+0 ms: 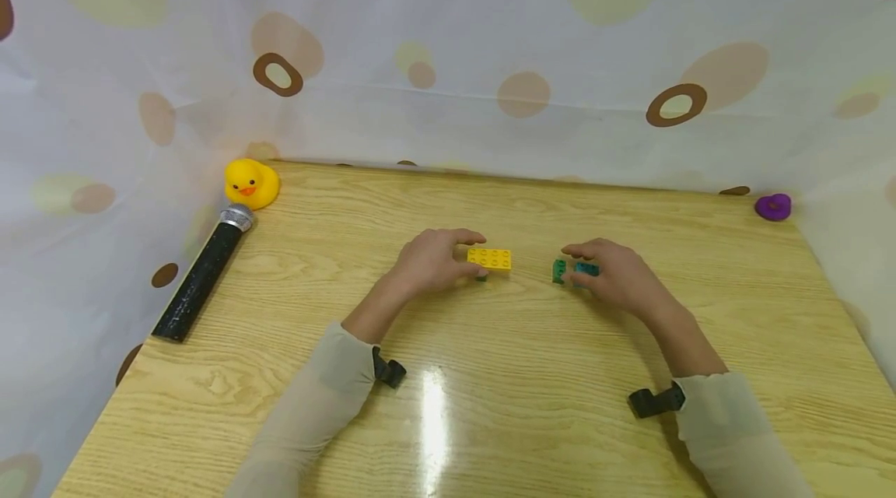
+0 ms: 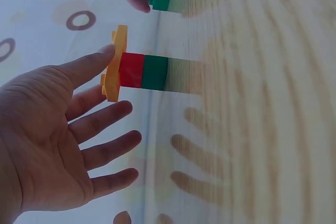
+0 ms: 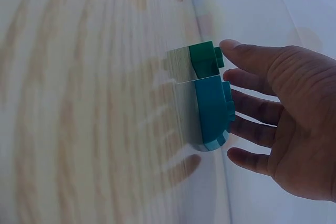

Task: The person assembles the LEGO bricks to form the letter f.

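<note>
A yellow brick [image 1: 490, 258], eight studs on top, caps a small stack. Beneath it the left wrist view shows a red brick [image 2: 131, 70] and a green brick [image 2: 155, 72] on the table. My left hand [image 1: 432, 261] is at the stack's left, its thumb at the yellow brick's near side and its other fingers spread; contact is hard to tell. Farther right, a second green brick [image 1: 558, 271] sits beside a blue brick [image 3: 212, 109] with a rounded end. My right hand [image 1: 616, 274] hovers by these two, fingers loosely extended, partly hiding the blue one in the head view.
A yellow rubber duck [image 1: 252, 184] and a black microphone [image 1: 203, 276] with a silver head lie along the table's left side. In the far right corner sits a small purple toy [image 1: 773, 207]. Patterned curtain [image 1: 462, 54] borders the wood-grain table [image 1: 518, 397] at back and sides.
</note>
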The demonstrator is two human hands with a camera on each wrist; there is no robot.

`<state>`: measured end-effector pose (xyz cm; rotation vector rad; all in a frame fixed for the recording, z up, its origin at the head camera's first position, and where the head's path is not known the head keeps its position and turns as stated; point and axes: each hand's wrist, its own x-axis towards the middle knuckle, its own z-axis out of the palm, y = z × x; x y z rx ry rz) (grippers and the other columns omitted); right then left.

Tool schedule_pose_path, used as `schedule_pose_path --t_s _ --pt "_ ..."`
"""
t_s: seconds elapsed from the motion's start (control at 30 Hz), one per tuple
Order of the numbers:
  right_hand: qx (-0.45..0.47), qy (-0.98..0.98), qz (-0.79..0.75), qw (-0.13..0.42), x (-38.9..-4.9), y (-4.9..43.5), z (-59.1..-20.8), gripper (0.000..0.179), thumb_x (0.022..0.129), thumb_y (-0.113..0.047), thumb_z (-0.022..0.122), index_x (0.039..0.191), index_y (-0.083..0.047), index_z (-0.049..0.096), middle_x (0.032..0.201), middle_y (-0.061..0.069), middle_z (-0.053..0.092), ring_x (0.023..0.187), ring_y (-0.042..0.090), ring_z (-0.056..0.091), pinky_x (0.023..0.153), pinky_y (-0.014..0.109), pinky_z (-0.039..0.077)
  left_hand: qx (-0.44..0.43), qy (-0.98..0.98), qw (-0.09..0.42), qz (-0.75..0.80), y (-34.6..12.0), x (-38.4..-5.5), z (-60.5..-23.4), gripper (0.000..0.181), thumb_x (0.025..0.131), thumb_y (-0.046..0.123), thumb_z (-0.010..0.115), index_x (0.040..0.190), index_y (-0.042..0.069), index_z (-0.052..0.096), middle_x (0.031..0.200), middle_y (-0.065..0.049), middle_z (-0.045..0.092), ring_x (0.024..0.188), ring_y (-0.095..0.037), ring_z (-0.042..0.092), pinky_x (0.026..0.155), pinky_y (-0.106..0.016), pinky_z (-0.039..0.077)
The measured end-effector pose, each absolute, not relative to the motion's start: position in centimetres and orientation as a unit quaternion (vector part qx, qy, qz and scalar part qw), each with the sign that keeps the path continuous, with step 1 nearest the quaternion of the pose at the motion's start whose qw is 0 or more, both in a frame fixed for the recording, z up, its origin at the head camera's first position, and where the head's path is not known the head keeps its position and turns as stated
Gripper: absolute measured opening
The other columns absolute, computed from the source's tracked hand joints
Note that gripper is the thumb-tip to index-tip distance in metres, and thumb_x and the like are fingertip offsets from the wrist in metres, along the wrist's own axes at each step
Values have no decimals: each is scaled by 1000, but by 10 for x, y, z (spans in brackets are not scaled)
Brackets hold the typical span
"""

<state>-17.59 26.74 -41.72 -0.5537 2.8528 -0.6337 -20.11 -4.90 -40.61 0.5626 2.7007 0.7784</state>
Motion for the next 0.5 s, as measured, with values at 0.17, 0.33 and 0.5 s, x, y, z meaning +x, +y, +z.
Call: schedule_pose_path --t_s 0.17,0.33,0.5 --pt "-191 956 -210 79 -177 267 -419 47 99 -22 67 141 -3 59 136 24 62 122 44 60 99 62 48 197 927 143 286 -49 -202 -407 50 93 46 72 139 31 63 145 2 62 134 -26 56 102 -46 51" --pt "-187 955 -216 86 -176 266 -419 48 98 -21 67 142 -3 58 137 23 62 125 45 57 101 62 47 197 926 141 288 -49 -202 -408 47 93 44 73 137 30 65 142 1 64 129 -24 60 98 -44 52" --pt "-184 955 -217 87 -175 265 -418 47 98 -21 68 141 -4 59 138 23 61 126 46 56 102 62 46 194 926 139 294 -49 -201 -409 46 92 43 73 136 30 67 140 -1 66 121 -23 63 91 -40 52"
